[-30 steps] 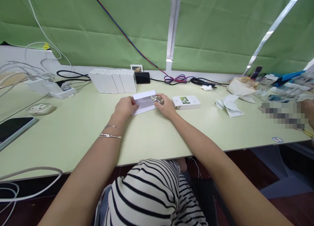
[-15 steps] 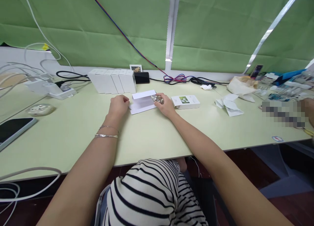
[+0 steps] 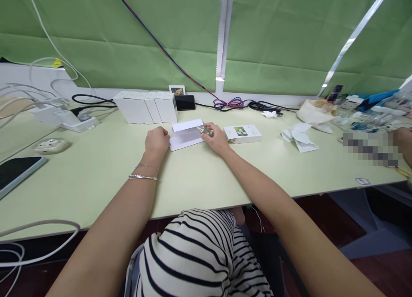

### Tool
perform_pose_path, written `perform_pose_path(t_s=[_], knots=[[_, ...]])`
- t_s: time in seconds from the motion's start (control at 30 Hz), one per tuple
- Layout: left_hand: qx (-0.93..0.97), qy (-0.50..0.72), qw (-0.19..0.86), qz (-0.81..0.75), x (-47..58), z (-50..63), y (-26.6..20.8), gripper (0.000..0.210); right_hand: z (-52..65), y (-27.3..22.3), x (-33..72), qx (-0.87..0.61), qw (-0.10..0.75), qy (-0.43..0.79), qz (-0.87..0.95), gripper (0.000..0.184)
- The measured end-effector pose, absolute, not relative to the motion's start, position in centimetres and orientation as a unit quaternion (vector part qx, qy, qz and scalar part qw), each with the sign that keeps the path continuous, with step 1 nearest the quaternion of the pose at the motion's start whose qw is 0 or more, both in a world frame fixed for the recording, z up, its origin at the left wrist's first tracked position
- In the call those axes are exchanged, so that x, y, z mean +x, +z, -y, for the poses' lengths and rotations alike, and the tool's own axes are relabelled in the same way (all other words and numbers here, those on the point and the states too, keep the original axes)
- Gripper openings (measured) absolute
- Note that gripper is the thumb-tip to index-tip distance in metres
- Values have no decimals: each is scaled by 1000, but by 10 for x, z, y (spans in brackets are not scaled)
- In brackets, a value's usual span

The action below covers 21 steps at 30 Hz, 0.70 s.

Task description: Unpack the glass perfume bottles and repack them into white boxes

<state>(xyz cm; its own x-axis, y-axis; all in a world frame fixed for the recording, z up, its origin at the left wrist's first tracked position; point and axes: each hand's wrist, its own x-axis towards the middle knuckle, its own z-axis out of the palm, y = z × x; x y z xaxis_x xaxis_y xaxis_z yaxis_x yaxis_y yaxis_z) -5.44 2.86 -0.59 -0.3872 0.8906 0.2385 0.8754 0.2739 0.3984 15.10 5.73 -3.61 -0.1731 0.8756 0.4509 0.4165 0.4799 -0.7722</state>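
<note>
A folded sheet of white card (image 3: 186, 139) lies between my hands, its far flap standing up. My left hand (image 3: 156, 141) rests at the card's left edge, fingers curled in and closed on that edge as far as can be seen. At the card's right end, my right hand (image 3: 216, 139) grips a small shiny plastic packet (image 3: 207, 131) between thumb and fingers. What is inside the packet is too small to make out. Just right of this hand lies a white box (image 3: 246, 136) with a green picture on top.
Several white boxes (image 3: 151, 109) stand in a row at the back, beside a dark phone (image 3: 185, 102). Crumpled white paper (image 3: 301, 138) lies to the right. Another person's hand (image 3: 404, 144) shows at the far right. A power strip (image 3: 75, 122) and a phone (image 3: 19, 172) are on the left.
My left wrist has shifted slightly right and turned a little. The packet stays in my right hand, and the card keeps nearly the same place.
</note>
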Motion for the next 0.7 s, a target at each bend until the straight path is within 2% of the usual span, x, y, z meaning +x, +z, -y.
perform_pose_path(t_s=[0.37, 0.7], knots=[[552, 246, -4, -797, -60, -31, -9, 18, -57, -36, 151, -445, 462, 248, 726, 36], [545, 271, 24, -793, -64, -34, -10, 29, -56, -37, 151, -438, 448, 222, 747, 37]])
